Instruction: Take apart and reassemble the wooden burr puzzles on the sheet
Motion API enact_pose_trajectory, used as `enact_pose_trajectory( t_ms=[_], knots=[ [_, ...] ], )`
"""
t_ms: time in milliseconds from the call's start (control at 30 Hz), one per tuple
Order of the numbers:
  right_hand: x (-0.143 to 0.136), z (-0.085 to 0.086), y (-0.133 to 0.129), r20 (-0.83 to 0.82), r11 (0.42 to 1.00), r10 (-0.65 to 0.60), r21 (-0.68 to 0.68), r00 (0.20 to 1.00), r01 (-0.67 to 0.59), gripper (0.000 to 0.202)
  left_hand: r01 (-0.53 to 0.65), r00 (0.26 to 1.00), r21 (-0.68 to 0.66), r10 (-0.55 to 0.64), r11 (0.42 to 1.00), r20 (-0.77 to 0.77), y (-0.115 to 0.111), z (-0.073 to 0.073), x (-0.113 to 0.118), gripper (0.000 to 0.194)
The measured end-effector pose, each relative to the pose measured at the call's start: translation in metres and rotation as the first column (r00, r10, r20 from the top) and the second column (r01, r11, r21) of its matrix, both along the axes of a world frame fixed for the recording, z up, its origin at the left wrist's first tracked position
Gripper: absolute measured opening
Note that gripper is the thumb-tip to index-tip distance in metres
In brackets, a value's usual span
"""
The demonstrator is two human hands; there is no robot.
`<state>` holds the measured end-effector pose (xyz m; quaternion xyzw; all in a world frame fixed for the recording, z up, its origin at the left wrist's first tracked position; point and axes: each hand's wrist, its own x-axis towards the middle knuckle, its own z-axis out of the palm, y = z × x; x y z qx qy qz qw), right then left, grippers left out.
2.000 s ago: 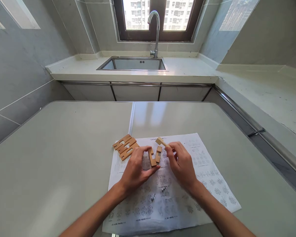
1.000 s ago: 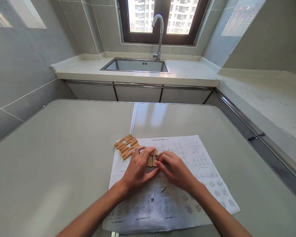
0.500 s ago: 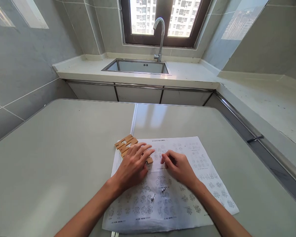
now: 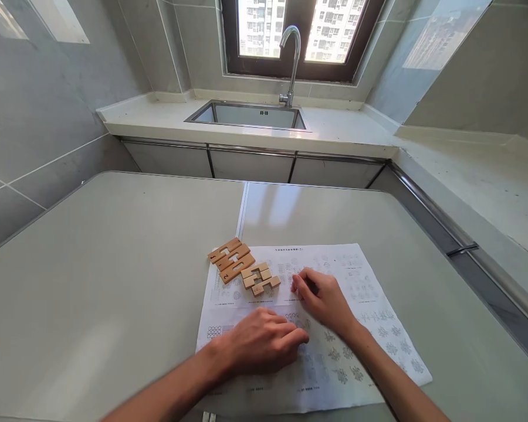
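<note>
A: Your pale table (image 4: 70, 264) spreads widest, and the printed sheet (image 4: 290, 401) lies on its near part. What step are you at?

B: It looks like a gap in handling the wooden pieces, since you hold none that shows. Your left hand (image 4: 268, 340) is low over the sheet, knuckles up, fingers bent and pressed together. Your right hand (image 4: 321, 293) is curled, its fingertips bunched toward the thumb.

A: Is anything pinched there?

B: Can't tell; both your palms are hidden, and your left forearm covers some print.

A: And your wood?

B: Your flat pieces (image 4: 233, 264) lie at the sheet's upper left corner; your notched blocks (image 4: 265, 274) sit beside them, nearest your right fingertips. Touching any would call for a light pinch, I'd judge.

A: What's smallest?

B: A dark "2" (image 4: 226, 276) on one flat piece. The sheet's lettering is too small to read.
</note>
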<state>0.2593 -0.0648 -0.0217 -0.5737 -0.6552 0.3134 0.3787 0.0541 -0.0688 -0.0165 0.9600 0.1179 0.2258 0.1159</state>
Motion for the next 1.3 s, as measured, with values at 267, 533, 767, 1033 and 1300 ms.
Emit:
enact_pose_trajectory(
  t_ms=[267,533,767,1033,1300],
  knots=[
    [-0.0004,-0.002,-0.0008,0.056,1.0,-0.001,0.022,0.998,0.0,0.04,-0.041,0.999,-0.09,0.038,0.995,-0.039,0.0038,-0.0021,0.0019,0.019],
    [0.0003,-0.0019,-0.0008,0.124,0.998,-0.012,0.059,0.992,0.005,0.039,-0.042,0.999,-0.098,0.039,0.994,-0.036,0.0047,0.0008,0.0035,0.017],
    [-0.0003,-0.0007,-0.0004,0.162,0.993,-0.004,0.118,0.987,-0.015,0.036,-0.041,0.998,-0.062,0.039,0.997,-0.046,0.006,0.0008,0.0037,0.017],
    [-0.0009,-0.0002,0.0002,0.185,0.988,-0.005,0.154,0.983,-0.024,0.035,-0.031,0.998,-0.048,0.028,0.998,-0.061,0.0073,0.0032,0.0035,0.018],
    [-0.0019,-0.0006,0.0005,0.173,0.988,-0.007,0.152,0.985,-0.02,0.036,-0.021,0.998,-0.032,0.019,0.999,-0.059,0.0072,-0.0004,0.0026,0.019]
  ],
)
